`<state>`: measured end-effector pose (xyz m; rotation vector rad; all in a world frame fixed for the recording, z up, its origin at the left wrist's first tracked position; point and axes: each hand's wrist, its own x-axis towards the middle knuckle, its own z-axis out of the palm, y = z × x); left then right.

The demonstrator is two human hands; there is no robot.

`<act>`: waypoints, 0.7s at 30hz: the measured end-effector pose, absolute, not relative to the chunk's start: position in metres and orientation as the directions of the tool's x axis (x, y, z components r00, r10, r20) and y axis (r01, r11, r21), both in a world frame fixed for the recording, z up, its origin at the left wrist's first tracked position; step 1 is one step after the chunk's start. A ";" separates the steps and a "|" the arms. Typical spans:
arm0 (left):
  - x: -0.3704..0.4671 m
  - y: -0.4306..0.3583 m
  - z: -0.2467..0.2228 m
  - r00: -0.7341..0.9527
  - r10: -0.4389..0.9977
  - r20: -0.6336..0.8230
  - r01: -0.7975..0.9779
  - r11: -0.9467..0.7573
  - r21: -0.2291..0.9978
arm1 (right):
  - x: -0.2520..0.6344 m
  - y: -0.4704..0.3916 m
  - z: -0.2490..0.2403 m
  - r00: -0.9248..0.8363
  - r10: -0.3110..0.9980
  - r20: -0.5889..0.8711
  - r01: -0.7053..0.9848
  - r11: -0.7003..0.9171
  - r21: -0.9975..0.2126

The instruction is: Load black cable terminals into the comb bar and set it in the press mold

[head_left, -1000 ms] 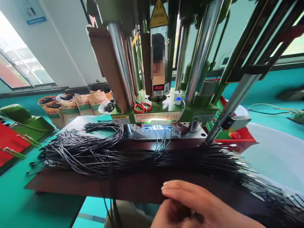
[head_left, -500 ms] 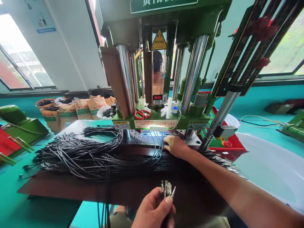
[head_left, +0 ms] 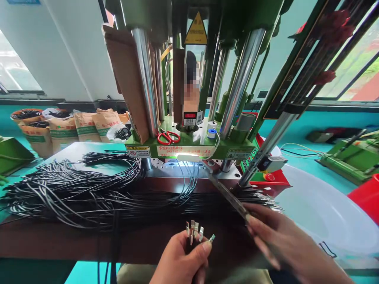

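Near the bottom centre, my left hand [head_left: 185,258] is closed around several black cables whose metal terminals [head_left: 195,232] fan out above the thumb. To the right, my right hand [head_left: 275,232] grips a long thin metal strip [head_left: 229,194], which slants up and left towards the press. Several thin cables [head_left: 191,179] hang from the lit gap of the green press [head_left: 192,142]. A large bundle of black cables [head_left: 74,193] lies across the dark red-brown table [head_left: 44,240], with metal ends [head_left: 268,199] at its right.
Red-handled scissors [head_left: 168,137] and a blue-and-white spool [head_left: 211,133] rest on the press ledge. A slanted metal column [head_left: 268,140] and a red emergency button [head_left: 269,177] stand at right, beside a white round tub [head_left: 319,209]. Paper sacks [head_left: 63,132] stand behind at left.
My right hand has pulled back from the press gap and now holds the metal strip. My left hand keeps the cables, their terminals more spread. The view has shifted right and closer.
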<state>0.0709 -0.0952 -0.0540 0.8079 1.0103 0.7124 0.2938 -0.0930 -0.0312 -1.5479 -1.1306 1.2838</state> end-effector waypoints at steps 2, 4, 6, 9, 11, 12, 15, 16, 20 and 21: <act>0.075 -0.091 -0.052 0.399 0.793 -0.460 -0.079 0.530 0.845 | 0.273 -0.111 -0.046 0.088 0.938 -0.334 -0.099 -0.326 -0.940; 0.078 -0.086 -0.050 0.428 0.775 -0.465 -0.019 0.522 0.853 | 0.250 -0.116 -0.054 0.121 0.940 -0.320 -0.229 -0.287 -0.930; 0.081 -0.081 -0.047 0.430 0.777 -0.461 0.010 0.506 0.863 | 0.233 -0.110 -0.057 0.159 0.956 -0.247 -0.256 -0.202 -0.945; 0.083 -0.078 -0.046 0.436 0.776 -0.456 0.026 0.495 0.868 | 0.222 -0.098 -0.058 0.156 0.974 -0.164 -0.217 -0.129 -0.968; 0.083 -0.078 -0.048 0.451 0.776 -0.442 0.038 0.477 0.878 | 0.222 -0.095 -0.059 0.159 0.974 -0.160 -0.192 -0.129 -0.973; 0.083 -0.078 -0.048 0.458 0.778 -0.431 0.044 0.464 0.885 | 0.223 -0.094 -0.060 0.161 0.973 -0.164 -0.181 -0.134 -0.974; 0.083 -0.078 -0.049 0.498 0.765 -0.409 0.060 0.440 0.896 | 0.225 -0.096 -0.062 0.165 0.974 -0.155 -0.137 -0.132 -0.982; 0.083 -0.077 -0.048 0.515 0.754 -0.407 0.066 0.439 0.896 | 0.226 -0.097 -0.062 0.159 0.976 -0.152 -0.126 -0.132 -0.983; 0.084 -0.074 -0.046 0.535 0.738 -0.412 0.076 0.443 0.893 | 0.226 -0.097 -0.062 0.151 0.974 -0.168 -0.118 -0.151 -0.982; 0.084 -0.074 -0.045 0.533 0.737 -0.416 0.075 0.448 0.891 | 0.226 -0.097 -0.061 0.160 0.972 -0.173 -0.119 -0.155 -0.981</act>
